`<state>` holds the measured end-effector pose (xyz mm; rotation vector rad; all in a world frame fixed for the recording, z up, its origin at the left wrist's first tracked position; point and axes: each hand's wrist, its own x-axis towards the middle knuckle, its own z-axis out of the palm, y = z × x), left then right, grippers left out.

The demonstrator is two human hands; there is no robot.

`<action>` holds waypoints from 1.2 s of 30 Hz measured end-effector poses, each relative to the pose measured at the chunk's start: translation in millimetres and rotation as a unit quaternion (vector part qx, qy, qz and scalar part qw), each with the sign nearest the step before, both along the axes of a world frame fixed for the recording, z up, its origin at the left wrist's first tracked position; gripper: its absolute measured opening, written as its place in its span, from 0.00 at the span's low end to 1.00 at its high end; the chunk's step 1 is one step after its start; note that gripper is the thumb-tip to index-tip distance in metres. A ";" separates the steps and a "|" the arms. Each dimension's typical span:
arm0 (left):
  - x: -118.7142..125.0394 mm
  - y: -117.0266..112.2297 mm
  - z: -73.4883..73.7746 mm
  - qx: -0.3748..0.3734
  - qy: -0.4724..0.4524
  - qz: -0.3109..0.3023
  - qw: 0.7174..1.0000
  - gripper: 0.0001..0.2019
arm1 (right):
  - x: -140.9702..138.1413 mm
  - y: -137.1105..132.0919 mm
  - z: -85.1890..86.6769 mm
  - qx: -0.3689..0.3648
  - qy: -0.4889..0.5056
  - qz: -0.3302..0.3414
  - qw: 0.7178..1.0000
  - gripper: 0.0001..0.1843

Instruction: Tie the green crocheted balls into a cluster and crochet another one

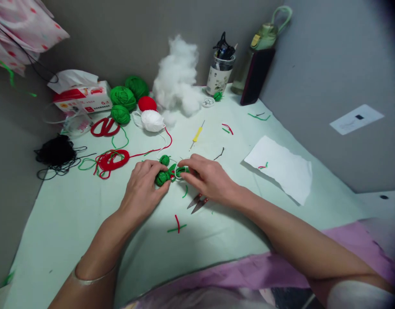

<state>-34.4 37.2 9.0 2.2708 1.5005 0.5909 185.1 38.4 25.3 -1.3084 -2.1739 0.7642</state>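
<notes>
My left hand [142, 184] rests on the table with its fingers curled around a green crocheted ball [162, 178]. A smaller green crocheted ball [164, 160] lies just beyond its fingertips. Between my hands is a small red and green crocheted piece [172, 172], partly covered by my fingers. My right hand [208, 175] is closed in a pinch at a thin white loop [176, 171] that curves over this piece. Small scissors [198, 203] with red-marked handles lie just below my right hand, blades toward me.
A yellow-handled crochet hook [197, 134], red yarn [115, 159], black yarn [58, 151], red-handled scissors [105, 127] and green yarn balls [123, 98] surround the work. Behind stand white stuffing [178, 77], a pen jar [220, 75] and a phone [257, 77]. White paper [278, 169] lies right.
</notes>
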 end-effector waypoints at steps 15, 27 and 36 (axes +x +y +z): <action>2.0 -5.4 15.1 -0.267 -0.262 0.027 0.927 0.10 | 11.0 10.7 14.7 -0.200 0.247 -0.007 0.948 0.16; -4.2 -7.2 25.5 -0.389 -0.473 -0.006 0.791 0.13 | 13.7 17.8 7.0 -0.392 0.410 -0.030 0.823 0.21; 0.4 -7.4 24.8 -0.358 -0.525 0.047 0.771 0.08 | 19.6 18.2 10.7 -0.158 0.339 -0.124 0.919 0.16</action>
